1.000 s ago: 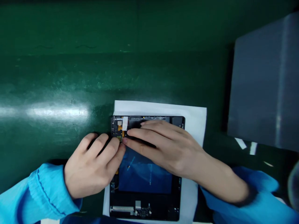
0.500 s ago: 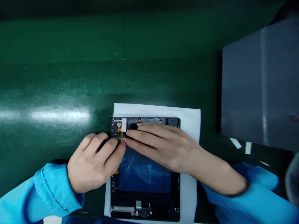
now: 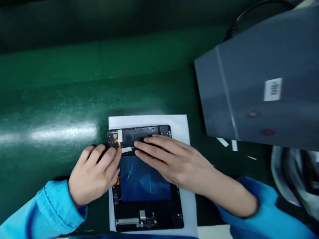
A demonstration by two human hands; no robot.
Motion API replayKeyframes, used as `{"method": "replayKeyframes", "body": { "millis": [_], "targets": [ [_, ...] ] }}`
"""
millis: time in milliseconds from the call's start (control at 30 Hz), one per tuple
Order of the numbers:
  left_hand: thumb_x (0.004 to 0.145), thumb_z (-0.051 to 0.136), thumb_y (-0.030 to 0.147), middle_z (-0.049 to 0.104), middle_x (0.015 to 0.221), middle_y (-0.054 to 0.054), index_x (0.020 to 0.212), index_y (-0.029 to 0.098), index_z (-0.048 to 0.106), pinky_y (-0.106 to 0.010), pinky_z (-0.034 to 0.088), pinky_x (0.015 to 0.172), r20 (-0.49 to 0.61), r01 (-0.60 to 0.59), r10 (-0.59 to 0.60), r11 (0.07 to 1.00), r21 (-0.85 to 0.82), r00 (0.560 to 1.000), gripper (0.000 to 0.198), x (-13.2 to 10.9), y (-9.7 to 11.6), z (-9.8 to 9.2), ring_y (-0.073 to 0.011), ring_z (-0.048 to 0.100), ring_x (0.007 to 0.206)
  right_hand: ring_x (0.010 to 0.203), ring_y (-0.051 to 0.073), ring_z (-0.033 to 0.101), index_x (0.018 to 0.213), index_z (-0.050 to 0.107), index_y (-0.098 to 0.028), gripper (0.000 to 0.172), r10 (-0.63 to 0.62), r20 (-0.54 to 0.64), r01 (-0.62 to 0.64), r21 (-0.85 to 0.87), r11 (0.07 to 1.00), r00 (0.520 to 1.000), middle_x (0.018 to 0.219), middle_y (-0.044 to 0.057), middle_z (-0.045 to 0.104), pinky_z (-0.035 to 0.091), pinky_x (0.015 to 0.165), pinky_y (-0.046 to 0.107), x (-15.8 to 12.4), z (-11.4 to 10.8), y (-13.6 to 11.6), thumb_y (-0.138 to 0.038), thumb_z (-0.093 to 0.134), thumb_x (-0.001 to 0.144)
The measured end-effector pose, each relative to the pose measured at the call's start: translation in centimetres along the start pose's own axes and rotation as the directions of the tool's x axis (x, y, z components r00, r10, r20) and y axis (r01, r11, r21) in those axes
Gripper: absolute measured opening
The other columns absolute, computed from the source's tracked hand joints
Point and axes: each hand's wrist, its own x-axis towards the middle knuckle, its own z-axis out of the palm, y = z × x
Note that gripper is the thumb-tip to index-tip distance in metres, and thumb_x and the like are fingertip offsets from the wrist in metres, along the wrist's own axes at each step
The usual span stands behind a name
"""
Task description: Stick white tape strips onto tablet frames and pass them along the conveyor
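Note:
An opened tablet-like device (image 3: 149,212) with a blue panel (image 3: 146,179) and exposed circuit parts lies on a white sheet (image 3: 178,124). My left hand (image 3: 96,172) is at its upper left edge, fingers curled, the thumb and index fingertips together beside a short white strip (image 3: 126,149); whether they grip the strip's end is unclear. Another white strip (image 3: 120,136) stands upright near the device's top left corner. My right hand (image 3: 174,159) rests over the upper right part of the device, fingers spread and holding nothing, fingertips just right of the lying strip.
A large grey box-shaped machine (image 3: 239,83) with a barcode label (image 3: 272,89) fills the upper right. White strips (image 3: 222,142) lie by its lower edge on the green surface (image 3: 62,99). A black cable (image 3: 261,5) runs behind it. A pale rounded object sits at the right edge.
The view has shifted, bringing more of the grey machine into sight. My right fingertips have moved away from my left fingertips, and a lying white strip now shows between them.

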Motion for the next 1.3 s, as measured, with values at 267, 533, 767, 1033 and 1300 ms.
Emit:
{"method": "replayKeyframes", "body": {
  "millis": [267,533,767,1033,1300],
  "targets": [
    [0.09,0.046,0.021,0.064,0.105,-0.014,0.127,0.016,0.06,-0.044,0.041,0.079,0.012,-0.048,0.048,0.999,0.014,0.999,0.04,0.3,-1.0,0.0,-0.0332,0.056,0.1,0.087,0.023,0.066,0.112,0.064,-0.02,0.036,0.363,-0.479,-0.47,-0.122,0.874,0.799,0.097,0.007,0.069,0.058,0.077,0.042,-8.6,-2.4,-1.0,-0.006,0.065,0.079],
    [0.093,0.043,0.022,0.062,0.101,-0.016,0.127,0.014,0.059,-0.042,0.039,0.07,-0.057,-0.108,0.112,0.991,0.079,0.992,0.039,0.9,-1.9,0.5,-0.0346,0.057,0.095,0.089,0.026,0.066,0.119,0.059,-0.023,0.041,0.388,-0.666,-0.728,-0.354,0.587,0.637,0.101,0.01,0.067,0.055,0.073,0.04,-11.9,-3.3,4.0,-0.014,0.069,0.08],
    [0.092,0.044,0.022,0.061,0.103,-0.015,0.125,0.016,0.061,-0.042,0.042,0.073,-0.026,-0.054,0.055,0.998,0.043,0.998,0.037,0.4,-1.7,0.2,-0.0324,0.057,0.096,0.073,0.021,0.067,0.098,0.066,-0.028,0.032,0.277,-0.758,-0.691,-0.298,0.659,0.59,0.084,0.002,0.07,0.054,0.065,0.036,-12.4,-5.3,4.0,-0.006,0.071,0.075],
    [0.093,0.051,0.021,0.064,0.1,-0.013,0.112,0.01,0.064,-0.039,0.043,0.075,-0.072,-0.162,0.161,0.987,-0.012,0.984,0.025,4.8,0.3,-0.8,-0.0266,0.057,0.09,0.086,0.022,0.065,0.1,0.065,-0.016,0.014,0.332,-0.357,-0.358,-0.007,0.934,0.873,0.097,0.008,0.071,0.057,0.072,0.036,-6.3,-3.5,0.6,-0.015,0.062,0.086],
    [0.093,0.052,0.022,0.067,0.093,-0.007,0.105,0.011,0.065,-0.036,0.043,0.07,-0.088,-0.232,0.228,0.972,-0.04,0.97,0.02,8.9,1.8,0.8,-0.0228,0.058,0.083,0.09,0.022,0.063,0.106,0.063,-0.011,0.018,0.324,-0.299,-0.309,0.097,0.946,0.898,0.101,0.011,0.071,0.056,0.074,0.038,-4.3,-0.1,1.3,-0.018,0.058,0.09]
  ]
}}
